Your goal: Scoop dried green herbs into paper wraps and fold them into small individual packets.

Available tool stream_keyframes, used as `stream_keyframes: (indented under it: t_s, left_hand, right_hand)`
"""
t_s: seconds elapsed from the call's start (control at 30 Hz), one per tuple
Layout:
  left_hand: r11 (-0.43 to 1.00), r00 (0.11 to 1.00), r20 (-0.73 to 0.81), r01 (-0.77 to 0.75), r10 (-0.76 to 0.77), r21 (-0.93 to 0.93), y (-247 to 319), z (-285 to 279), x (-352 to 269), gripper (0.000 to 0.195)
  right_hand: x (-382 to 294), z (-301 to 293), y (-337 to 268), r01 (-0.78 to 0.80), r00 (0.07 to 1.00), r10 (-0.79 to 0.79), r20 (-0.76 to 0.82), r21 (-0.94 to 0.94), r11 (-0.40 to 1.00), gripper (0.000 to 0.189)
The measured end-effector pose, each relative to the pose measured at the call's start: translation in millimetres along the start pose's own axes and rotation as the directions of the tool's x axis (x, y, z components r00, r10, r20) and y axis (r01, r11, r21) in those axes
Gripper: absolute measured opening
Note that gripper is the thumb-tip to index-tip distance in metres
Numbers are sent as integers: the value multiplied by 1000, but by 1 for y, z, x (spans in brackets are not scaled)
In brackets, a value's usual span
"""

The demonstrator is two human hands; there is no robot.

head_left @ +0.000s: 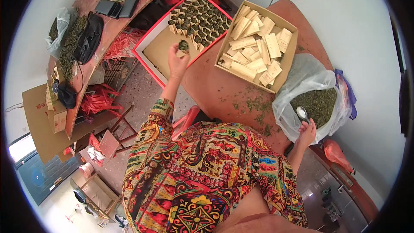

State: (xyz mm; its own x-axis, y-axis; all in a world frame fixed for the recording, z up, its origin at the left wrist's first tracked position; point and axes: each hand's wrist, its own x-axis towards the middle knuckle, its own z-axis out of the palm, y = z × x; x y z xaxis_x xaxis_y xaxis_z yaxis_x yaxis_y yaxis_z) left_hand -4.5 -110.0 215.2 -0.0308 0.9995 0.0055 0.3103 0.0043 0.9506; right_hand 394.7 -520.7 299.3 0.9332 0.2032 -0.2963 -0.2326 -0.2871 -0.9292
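My left hand (178, 64) holds a small paper packet (183, 46), its open top showing dark dried leaves, over the bare part of a red-rimmed box (152, 47). Rows of similar upright filled packets (200, 17) stand in the far part of that box. My right hand (306, 132) grips a metal spoon (302, 113) by its handle, over a clear plastic bag (284, 106) of dried green leaves (318, 103). Between them, a cardboard tray (278, 85) holds a loose heap of flat paper packets (243, 42).
Leaf crumbs (255, 105) are scattered on the reddish table (210, 87). On the left, a second table (111, 27) bears a black wallet (108, 8), a black bag (89, 38) and more dried leaves (72, 45). A wooden stool (111, 142) stands on the floor.
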Motion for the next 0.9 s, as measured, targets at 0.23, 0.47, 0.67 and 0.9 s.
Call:
stream_keyframes:
  t_s: [0.23,0.47,0.67,0.9]
  left_hand:
    - [998,970,-241,3,-19,-65,-164,-52,135,50]
    - [948,920,-229,312,-317,-57,-189,-17,197,54]
    - [967,958,-223,212,-178,139,-245,-8,246,57]
    - [978,992,-108,88,-68,191,-246,16,260,61]
  right_hand:
    - [-2,14,7,-17,1000,14,-26,-140,990,28]
    - [-6,2,19,-63,992,32,-125,-254,965,29]
    - [-6,10,22,-82,991,45,-130,-295,952,31]
    - [-19,13,16,-96,986,54,-155,-281,955,29]
